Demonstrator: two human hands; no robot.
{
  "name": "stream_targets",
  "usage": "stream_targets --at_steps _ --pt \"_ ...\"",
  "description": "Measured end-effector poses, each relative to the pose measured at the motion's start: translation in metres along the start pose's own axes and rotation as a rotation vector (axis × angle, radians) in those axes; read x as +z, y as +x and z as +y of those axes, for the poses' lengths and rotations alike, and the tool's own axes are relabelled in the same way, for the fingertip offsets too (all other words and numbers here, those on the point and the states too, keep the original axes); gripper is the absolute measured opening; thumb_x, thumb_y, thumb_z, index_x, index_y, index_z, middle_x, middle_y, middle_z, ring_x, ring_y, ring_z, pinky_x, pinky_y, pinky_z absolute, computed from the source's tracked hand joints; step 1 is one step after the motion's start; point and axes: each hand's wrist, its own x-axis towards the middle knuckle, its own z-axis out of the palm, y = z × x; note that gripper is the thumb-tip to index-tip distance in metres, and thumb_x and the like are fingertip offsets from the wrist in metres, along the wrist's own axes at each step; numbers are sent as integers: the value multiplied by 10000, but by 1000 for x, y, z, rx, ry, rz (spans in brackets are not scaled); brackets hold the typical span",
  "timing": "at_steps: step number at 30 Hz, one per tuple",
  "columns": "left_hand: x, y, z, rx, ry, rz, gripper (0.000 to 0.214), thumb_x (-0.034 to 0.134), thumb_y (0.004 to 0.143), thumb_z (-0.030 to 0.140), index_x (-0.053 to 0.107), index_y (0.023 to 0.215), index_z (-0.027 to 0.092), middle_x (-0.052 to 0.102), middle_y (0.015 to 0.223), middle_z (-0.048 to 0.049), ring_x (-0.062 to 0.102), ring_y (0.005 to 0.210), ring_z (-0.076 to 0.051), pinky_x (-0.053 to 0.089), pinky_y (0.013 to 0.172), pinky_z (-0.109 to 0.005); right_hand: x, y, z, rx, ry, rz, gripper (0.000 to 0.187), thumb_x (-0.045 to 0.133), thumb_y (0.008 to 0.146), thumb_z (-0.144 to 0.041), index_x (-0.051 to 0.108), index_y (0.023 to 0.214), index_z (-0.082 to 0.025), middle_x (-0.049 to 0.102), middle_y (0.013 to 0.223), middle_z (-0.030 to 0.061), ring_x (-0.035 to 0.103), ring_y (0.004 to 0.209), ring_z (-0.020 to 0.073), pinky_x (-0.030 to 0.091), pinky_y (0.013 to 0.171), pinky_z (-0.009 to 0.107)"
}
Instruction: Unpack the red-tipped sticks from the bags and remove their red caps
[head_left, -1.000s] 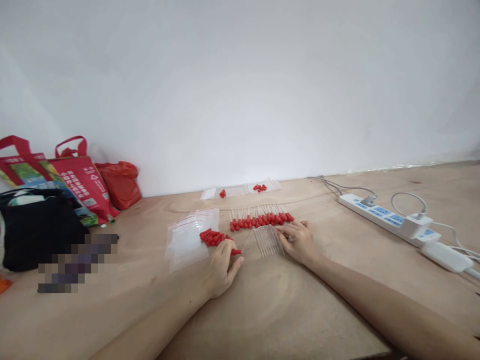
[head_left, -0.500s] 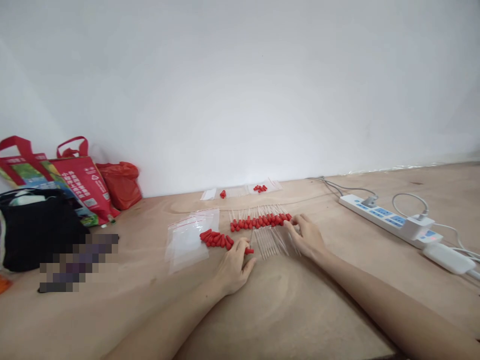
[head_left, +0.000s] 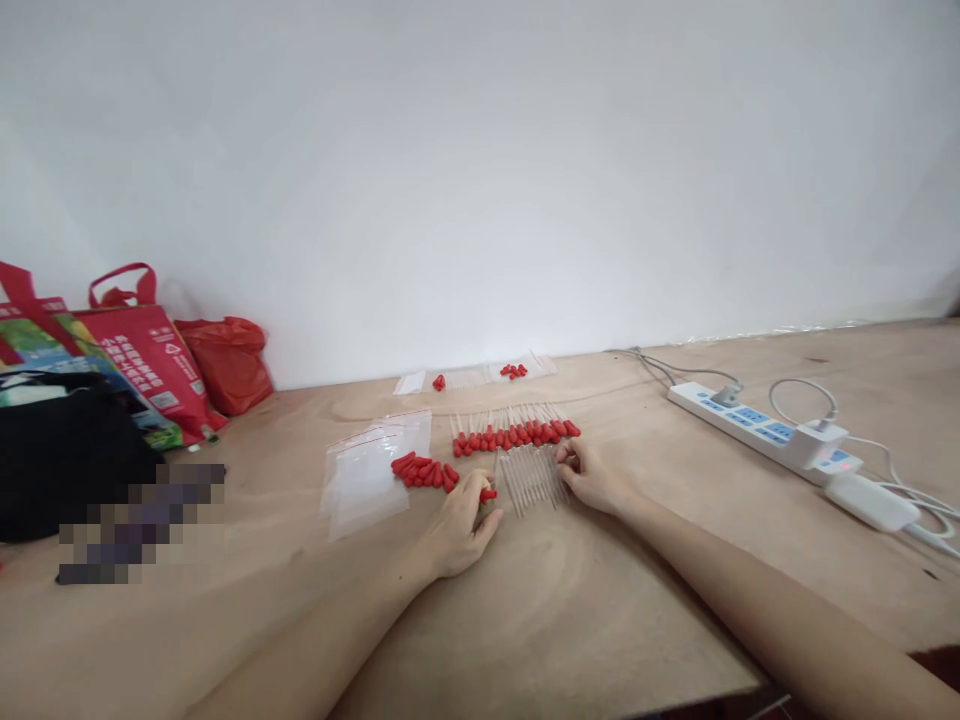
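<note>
Red-capped tubes (head_left: 517, 436) lay side by side in a row, caps toward the viewer, slender pale stems pointing away. Bare tubes (head_left: 531, 482), clear and narrow, lay roughly parallel just before the row. Loose red caps (head_left: 424, 472) were heaped at left; a single red cap (head_left: 488, 494), partly hidden, was between heap and bare tubes.

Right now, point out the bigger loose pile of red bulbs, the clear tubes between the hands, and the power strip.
Pile of red bulbs (head_left: 425, 472): head view, middle of the pile.
Clear tubes (head_left: 531, 480): head view, middle of their side-by-side spread.
Power strip (head_left: 763, 425): head view, middle of its socket face.
</note>
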Motion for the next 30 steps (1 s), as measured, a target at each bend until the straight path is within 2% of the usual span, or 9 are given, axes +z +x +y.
stream_targets --at_steps 9,12,15,17,20,24,26,28,30 --pt "-2 0 4 30 -32 2 115 443 756 205 331 787 205 506 994 -61 513 851 -168 422 710 -314 -2 0 -4 -47 -32 7 50 420 720 -181 456 756 -181 507 610 -20 466 494 104 381 485 237" --pt "-6 1 10 17 32 33 85 404 765 182 323 763 205 504 865 -35 502 758 -157 410 658 -302 -9 -6 -18 -233 -84 31 106 488 749 -252 509 814 -172 558 735 26 492 586 117 411 544 255" --pt "-10 8 21 15 168 -7 67 378 752 150 338 752 204 473 736 -11 473 687 -165 391 626 -308 -12 -15 -34 -459 -40 -58 206 525 771 -329 549 907 -176 577 846 53 514 734 136 431 637 263" --pt "-10 16 30 36 228 -63 84 386 726 128 348 741 201 479 741 -21 473 704 -180 390 633 -321 -9 -20 -41 -513 21 -117 271 551 761 -365 551 961 -181 584 836 48 520 751 137 437 661 266" --pt "-4 31 41 40 247 -100 104 402 695 110 366 740 198 490 754 -35 477 724 -198 396 639 -335 0 -24 -45 -499 118 -126 260 556 763 -366 562 944 -179 595 760 29 524 669 121 437 616 251" --pt "4 42 44 26 141 -107 166 447 710 151 424 873 173 519 864 -61 493 813 -209 415 707 -356 -1 -20 -41 -465 149 -50 182 515 787 -333 577 737 -170 597 649 15 523 593 111 419 571 241" --pt "3 42 39 30 123 -98 357 531 712 280 419 1027 157 509 982 -91 475 918 -241 398 790 -404 -9 -13 -32 -394 127 4 192 529 768 -347 579 711 -170 612 657 20 535 599 120 421 574 247" --pt "-1 38 31 50 142 -97 629 613 649 427 368 1162 159 464 1111 -121 417 1034 -289 341 872 -466 -19 -5 -20 -252 86 111 221 532 750 -376 573 690 -167 612 641 21 537 581 126 417 556 248" --pt "-4 34 22 69 160 -119 766 632 607 510 331 1224 171 414 1197 -136 357 1110 -317 285 919 -499 -29 2 -7 -96 -15 214 244 530 733 -399 561 666 -166 604 615 19 528 550 130 393 517 245"
